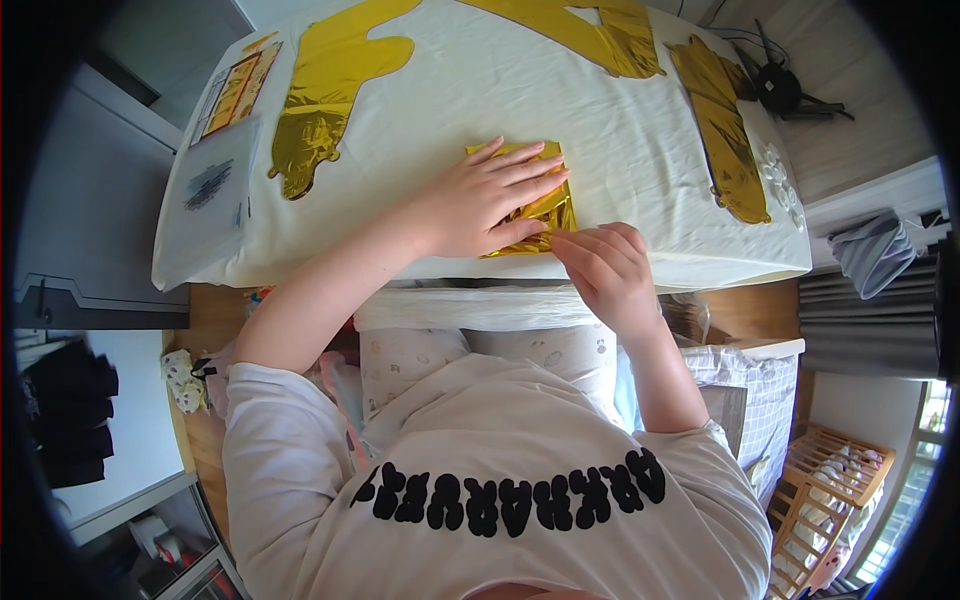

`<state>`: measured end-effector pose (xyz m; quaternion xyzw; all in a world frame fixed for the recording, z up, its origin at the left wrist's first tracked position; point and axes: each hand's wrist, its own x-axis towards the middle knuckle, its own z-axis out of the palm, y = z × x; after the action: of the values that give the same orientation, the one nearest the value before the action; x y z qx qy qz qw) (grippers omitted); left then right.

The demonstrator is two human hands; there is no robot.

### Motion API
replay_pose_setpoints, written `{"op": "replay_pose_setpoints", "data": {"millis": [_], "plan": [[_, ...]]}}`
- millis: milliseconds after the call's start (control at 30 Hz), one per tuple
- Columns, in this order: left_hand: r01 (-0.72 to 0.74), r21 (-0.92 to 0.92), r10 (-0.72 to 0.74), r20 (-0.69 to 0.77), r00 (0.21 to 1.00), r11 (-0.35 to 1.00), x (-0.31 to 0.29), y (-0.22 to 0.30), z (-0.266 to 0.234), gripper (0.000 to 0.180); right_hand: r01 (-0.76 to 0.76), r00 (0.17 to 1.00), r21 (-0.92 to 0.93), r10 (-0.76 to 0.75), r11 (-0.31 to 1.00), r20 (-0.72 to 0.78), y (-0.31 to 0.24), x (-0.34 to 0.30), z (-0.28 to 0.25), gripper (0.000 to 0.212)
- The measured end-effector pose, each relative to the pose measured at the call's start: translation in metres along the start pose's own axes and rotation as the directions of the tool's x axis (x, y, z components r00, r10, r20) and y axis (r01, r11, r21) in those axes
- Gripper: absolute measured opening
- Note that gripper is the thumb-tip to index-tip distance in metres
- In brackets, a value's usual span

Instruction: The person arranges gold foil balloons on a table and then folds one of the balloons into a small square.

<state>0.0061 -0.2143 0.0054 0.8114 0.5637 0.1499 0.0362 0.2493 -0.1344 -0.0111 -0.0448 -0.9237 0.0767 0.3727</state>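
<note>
A folded piece of gold foil, probably a flat foil balloon, lies at the near middle of the white-covered table. My left hand rests flat on top of it, fingers stretched out and slightly apart. At the foil's near right corner, my right hand is closed, thumb and forefinger pinched against the edge. Three more flat gold foil balloons are spread out: one at the far left, one at the far middle and one on the right.
On the table's left side lie a clear plastic bag and an orange printed card. Small clear rings or rolls sit at the right edge. Behind them stands a black device with antennas. A wooden crib is at lower right.
</note>
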Motion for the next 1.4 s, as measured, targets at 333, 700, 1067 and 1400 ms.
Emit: {"op": "replay_pose_setpoints", "data": {"millis": [333, 700, 1067, 1400], "plan": [[-0.019, 0.056, 0.017, 0.037, 0.999, 0.998, 0.001, 0.001, 0.0, 0.079, 0.006, 1.0, 0.005, -0.006, 1.0, 0.009, 0.006, -0.005, 0.002, 0.032], [-0.02, 0.07, 0.015, 0.084, 0.996, 0.997, 0.001, 0.002, -0.002, 0.113, -0.013, 0.996, 0.028, 0.016, 1.0, -0.091, 0.009, -0.019, 0.008, 0.034], [-0.06, 0.078, 0.053, 0.084, 0.995, 0.995, 0.0, 0.001, -0.005, 0.117, 0.071, 0.993, -0.118, -0.081, 0.99, -0.083, 0.019, -0.024, -0.008, 0.034], [-0.069, -0.007, 0.07, 0.134, 0.989, 0.998, -0.001, -0.003, -0.011, 0.114, 0.161, 0.987, 0.0, -0.161, 0.987, -0.024, 0.021, -0.013, 0.0, 0.027]]}}
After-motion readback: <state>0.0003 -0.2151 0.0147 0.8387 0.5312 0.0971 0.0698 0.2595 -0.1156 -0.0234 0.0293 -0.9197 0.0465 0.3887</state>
